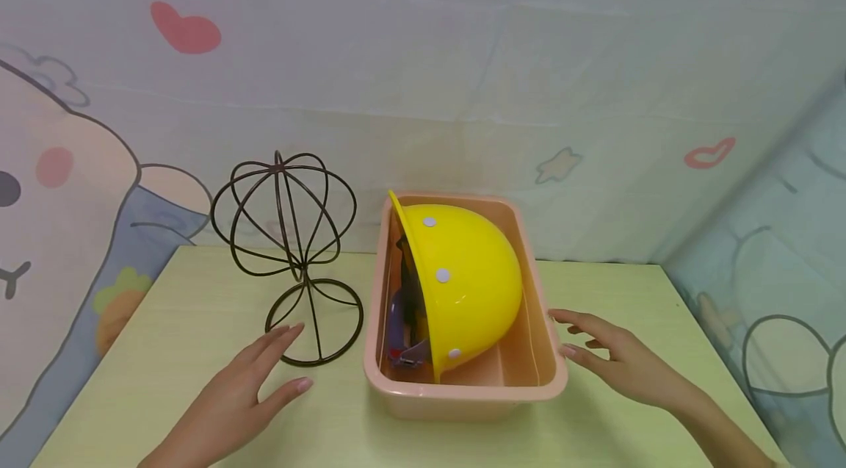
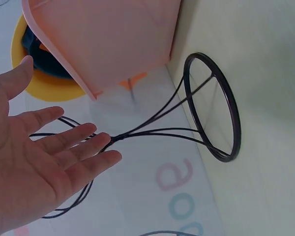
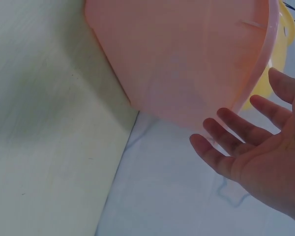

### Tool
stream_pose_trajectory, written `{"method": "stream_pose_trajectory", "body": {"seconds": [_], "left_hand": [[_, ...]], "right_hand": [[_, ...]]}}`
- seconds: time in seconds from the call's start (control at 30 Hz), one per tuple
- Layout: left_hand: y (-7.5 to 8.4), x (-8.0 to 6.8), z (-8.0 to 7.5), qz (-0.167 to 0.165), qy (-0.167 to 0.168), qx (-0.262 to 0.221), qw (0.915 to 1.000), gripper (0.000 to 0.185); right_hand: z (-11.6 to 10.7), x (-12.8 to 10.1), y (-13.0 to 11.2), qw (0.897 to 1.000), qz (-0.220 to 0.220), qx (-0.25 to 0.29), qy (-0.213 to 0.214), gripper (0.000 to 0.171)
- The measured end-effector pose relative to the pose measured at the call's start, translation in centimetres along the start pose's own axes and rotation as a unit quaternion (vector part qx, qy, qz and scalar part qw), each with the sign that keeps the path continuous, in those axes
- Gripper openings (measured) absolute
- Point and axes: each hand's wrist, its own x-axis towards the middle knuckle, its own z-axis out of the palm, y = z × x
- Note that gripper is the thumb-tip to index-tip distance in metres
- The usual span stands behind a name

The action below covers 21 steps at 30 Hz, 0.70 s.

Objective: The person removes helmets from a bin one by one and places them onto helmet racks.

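A yellow hard hat (image 1: 463, 284) lies on its side in a pink plastic tub (image 1: 548, 372) at the middle of the table. Left of the tub stands a black wire hat stand (image 1: 294, 255). My left hand (image 1: 247, 391) hovers open in front of the stand's ring base, fingers straight, holding nothing; in the left wrist view the open left hand (image 2: 44, 162) is near the wire hat stand (image 2: 206, 118) and the tub (image 2: 118, 39). My right hand (image 1: 611, 358) is open just right of the tub's wall, close to it; the right wrist view shows the right hand (image 3: 255, 152) beside the tub (image 3: 187, 54).
The pale green table (image 1: 132, 365) ends at a cartoon-print cloth backdrop (image 1: 423, 71) behind and to both sides. Its right edge lies close behind my right forearm.
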Motion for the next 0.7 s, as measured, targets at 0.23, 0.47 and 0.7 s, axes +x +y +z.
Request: {"method": "stream_pose_trajectory", "body": {"seconds": [0.23,0.47,0.7], "left_hand": [[1.7,0.8,0.0,-0.006,-0.006,-0.018,0.9998,0.068],[3.1,1.5,0.1,0.003,0.016,-0.039,0.9991,0.063],[4.2,2.4,0.2,0.039,0.039,-0.062,0.9965,0.059]], "right_hand": [[0.2,0.5,0.1,1.0,-0.027,0.006,-0.004,0.042],[0.4,0.7,0.0,1.0,-0.031,0.0,0.0,0.042],[0.6,0.8,0.0,0.999,-0.037,0.005,0.0,0.041]]}}
